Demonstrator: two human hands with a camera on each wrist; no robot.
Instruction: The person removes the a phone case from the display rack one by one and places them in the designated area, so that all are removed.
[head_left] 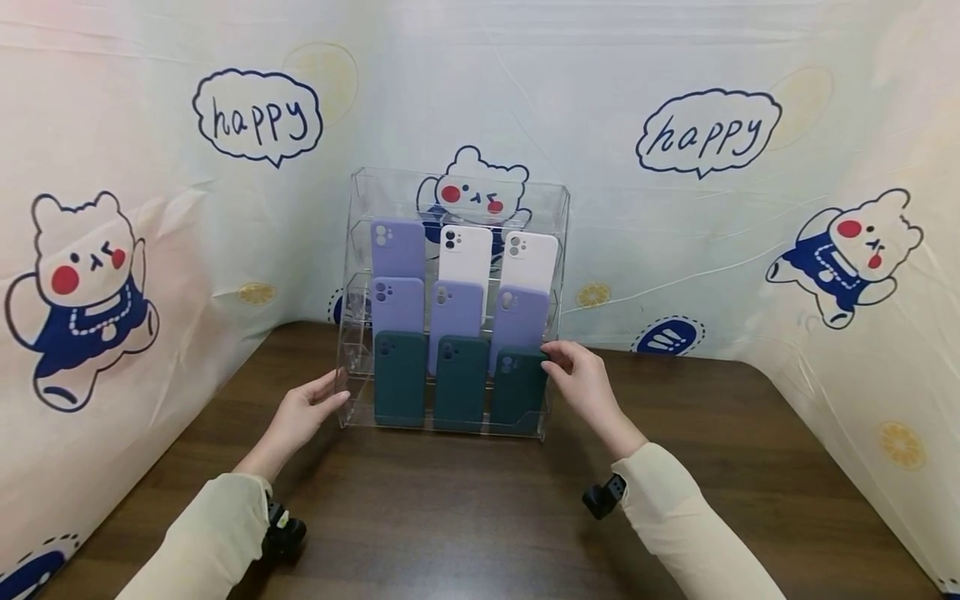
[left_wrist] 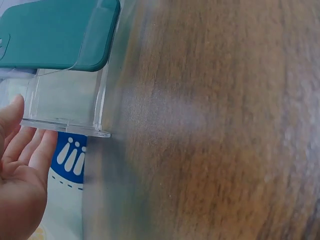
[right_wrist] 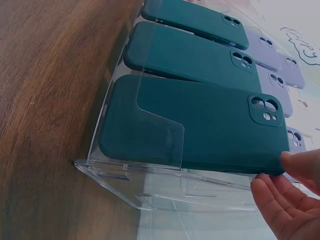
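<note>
A clear acrylic display rack (head_left: 459, 428) stands on the table, its tiers holding phone cases. In the bottom tier are three dark green phone cases; my right hand (head_left: 588, 379) pinches the upper corner of the rightmost green phone case (head_left: 517, 387). The right wrist view shows the thumb on that green case (right_wrist: 200, 125) and the fingers under its edge. At the rack's lower left side, my left hand (head_left: 303, 412) grips the side panel (left_wrist: 67, 125), thumb on one side and fingers on the other.
Behind the green cases stand several purple phone cases (head_left: 397, 304) and two white phone cases (head_left: 465, 250) in higher tiers. The brown wooden table (head_left: 450, 517) extends toward me. A printed cloth (head_left: 585, 125) hangs around its back and sides.
</note>
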